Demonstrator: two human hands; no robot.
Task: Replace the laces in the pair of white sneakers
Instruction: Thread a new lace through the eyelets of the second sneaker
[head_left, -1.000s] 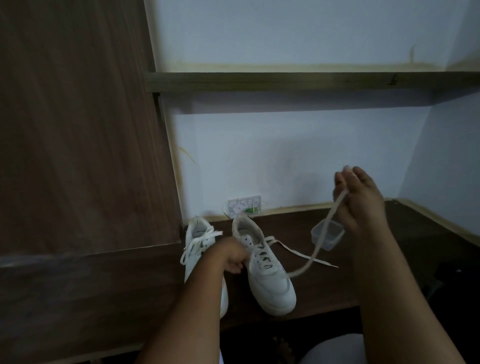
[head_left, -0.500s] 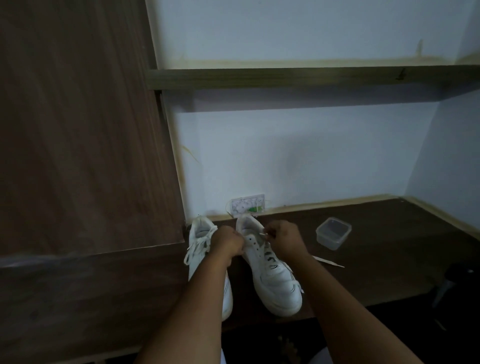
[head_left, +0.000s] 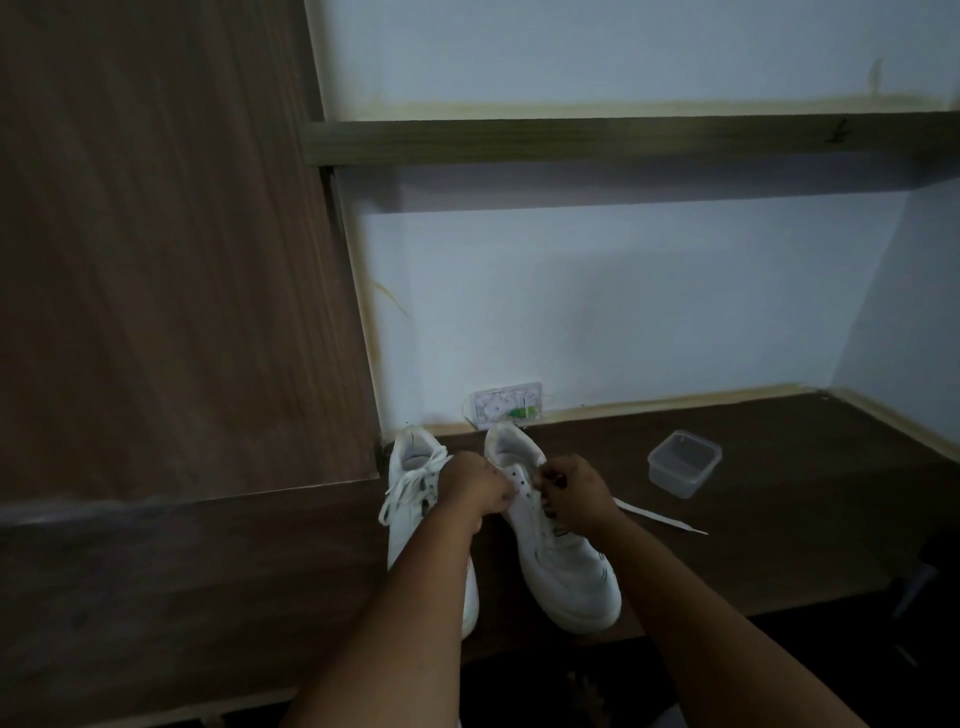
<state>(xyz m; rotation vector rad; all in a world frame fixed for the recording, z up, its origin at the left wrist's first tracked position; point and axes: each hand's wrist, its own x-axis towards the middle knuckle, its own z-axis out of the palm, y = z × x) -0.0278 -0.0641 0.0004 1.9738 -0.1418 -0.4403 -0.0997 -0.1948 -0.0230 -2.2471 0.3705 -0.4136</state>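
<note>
I see a tall wood-grain cabinet panel (head_left: 171, 249) filling the left side, a pale wall (head_left: 623, 322) behind, and a wooden shelf (head_left: 623, 140) running across it. Below is the dark wooden worktop (head_left: 779, 519). Two white sneakers stand side by side near its back-left corner, heels toward the wall. The left sneaker (head_left: 415, 499) is laced. The right sneaker (head_left: 561, 566) shows bare eyelets near its collar, and its toe reaches the front edge. My left hand (head_left: 475, 483) is curled at the inner side of the right sneaker's collar; what it grips I cannot tell. My right hand (head_left: 574, 491) pinches something small over the tongue, probably the lace. A white lace end (head_left: 660, 519) trails right across the worktop. A clear plastic container (head_left: 683, 462) sits further right, apart from the shoes. A wall socket (head_left: 506, 405) sits just above the back edge.
</note>
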